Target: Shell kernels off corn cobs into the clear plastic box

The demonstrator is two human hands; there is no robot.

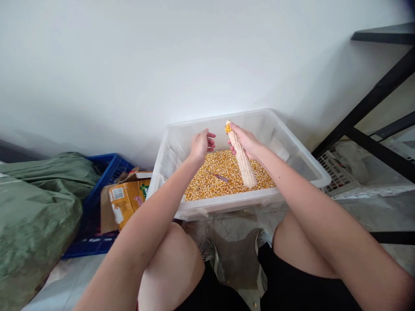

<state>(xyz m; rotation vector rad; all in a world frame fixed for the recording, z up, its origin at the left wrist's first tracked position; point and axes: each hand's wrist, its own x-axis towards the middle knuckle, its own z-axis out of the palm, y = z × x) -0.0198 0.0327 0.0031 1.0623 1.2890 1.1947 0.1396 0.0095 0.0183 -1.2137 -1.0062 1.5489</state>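
My right hand (244, 140) is wrapped round a corn cob (241, 160) held at a tilt above the plastic bin. Most of the cob is stripped bare and pale; yellow kernels cling only near its upper tip. To its left, my left hand (202, 143) hovers apart from the cob with loosely bent, separated fingers and nothing visible in them. Loose yellow corn kernels (207, 181) cover the bottom of the translucent bin (227, 199). On the kernels lies a short, dark reddish-brown stick-like piece (222, 178).
A white wall (162, 56) rises behind the bin. Left of it are a yellow printed carton (125, 203), a blue crate (94, 242) and a green sheet-covered bundle (42, 207). A black metal frame (363, 101) and a white basket (337, 175) stand to the right.
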